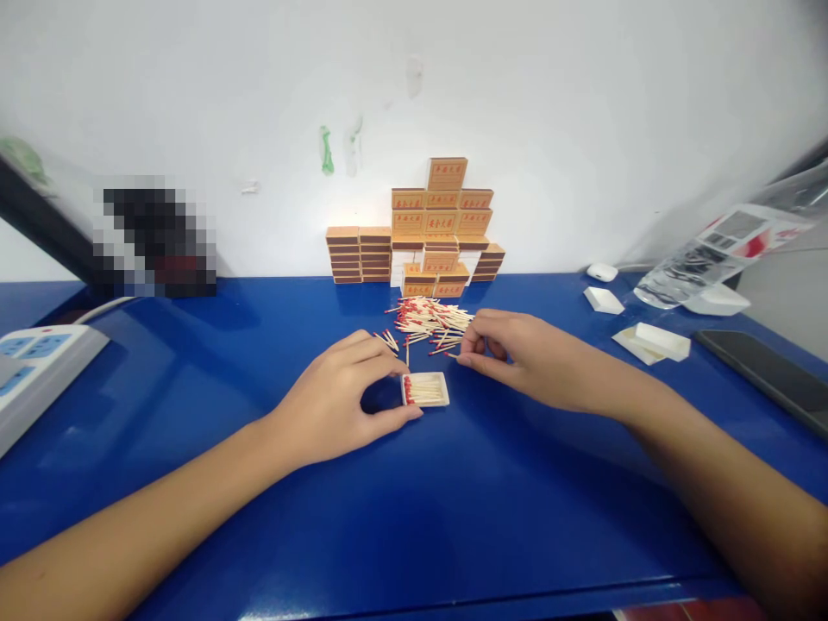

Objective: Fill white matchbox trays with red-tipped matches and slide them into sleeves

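Note:
A small white matchbox tray (426,390) lies on the blue table (414,509), partly filled with red-tipped matches. My left hand (342,397) grips the tray's left end between thumb and fingers. Just behind it spreads a loose pile of matches (432,321). My right hand (517,355) rests at the pile's near right edge, its fingertips pinched on a match close to the tray's far right corner.
Stacked orange matchboxes (440,233) stand against the white wall. Empty white trays (653,341) and a clear plastic bag (718,250) lie at the right, beside a dark phone (769,371). A white power strip (39,362) sits at the left edge.

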{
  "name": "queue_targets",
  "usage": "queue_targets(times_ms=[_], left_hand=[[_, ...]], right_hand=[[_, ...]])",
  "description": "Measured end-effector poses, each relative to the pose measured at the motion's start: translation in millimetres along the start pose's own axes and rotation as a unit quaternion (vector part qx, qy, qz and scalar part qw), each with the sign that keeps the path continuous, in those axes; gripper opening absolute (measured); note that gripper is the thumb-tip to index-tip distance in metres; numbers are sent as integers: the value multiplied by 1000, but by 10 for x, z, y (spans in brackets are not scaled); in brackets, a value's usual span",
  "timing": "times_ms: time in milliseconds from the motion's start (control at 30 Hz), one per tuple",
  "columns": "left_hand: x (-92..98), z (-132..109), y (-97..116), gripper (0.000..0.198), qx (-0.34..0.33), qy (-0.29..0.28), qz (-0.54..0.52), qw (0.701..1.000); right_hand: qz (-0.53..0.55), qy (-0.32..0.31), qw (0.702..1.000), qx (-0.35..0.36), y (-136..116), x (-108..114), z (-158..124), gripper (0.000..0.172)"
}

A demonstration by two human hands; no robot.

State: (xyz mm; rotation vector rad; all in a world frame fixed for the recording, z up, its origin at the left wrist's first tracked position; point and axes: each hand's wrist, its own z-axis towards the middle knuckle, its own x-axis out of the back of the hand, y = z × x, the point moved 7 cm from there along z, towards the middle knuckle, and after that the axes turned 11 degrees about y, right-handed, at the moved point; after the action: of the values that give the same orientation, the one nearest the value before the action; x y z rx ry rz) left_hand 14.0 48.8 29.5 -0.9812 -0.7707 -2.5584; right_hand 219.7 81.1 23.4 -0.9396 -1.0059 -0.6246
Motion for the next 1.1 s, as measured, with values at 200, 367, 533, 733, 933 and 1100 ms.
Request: queue_targets(times_ms=[200, 367, 533, 733, 933, 1100], left_hand=[[-26, -15, 19, 26, -20, -9, 13, 1000], [-38, -16, 34, 26, -13, -16, -2, 1000], [-78, -23, 86, 23, 2, -46, -36, 998], [-72, -11, 75, 23, 0, -47, -24, 999], [-55, -12, 50, 25, -5, -37, -9, 999], [-52, -16, 42, 25, -5, -33, 5, 999]], right_hand=[[84, 42, 992, 80, -462, -33, -40, 15], [61, 72, 991, 95, -439, -39, -59, 9], [10, 102, 991, 84, -186, -25, 22, 14], [-2, 79, 995, 65, -106, -153, 74, 11], [-25, 82, 995, 55, -15, -104, 79, 14], [-36, 58, 997, 29, 75, -80, 86, 16]])
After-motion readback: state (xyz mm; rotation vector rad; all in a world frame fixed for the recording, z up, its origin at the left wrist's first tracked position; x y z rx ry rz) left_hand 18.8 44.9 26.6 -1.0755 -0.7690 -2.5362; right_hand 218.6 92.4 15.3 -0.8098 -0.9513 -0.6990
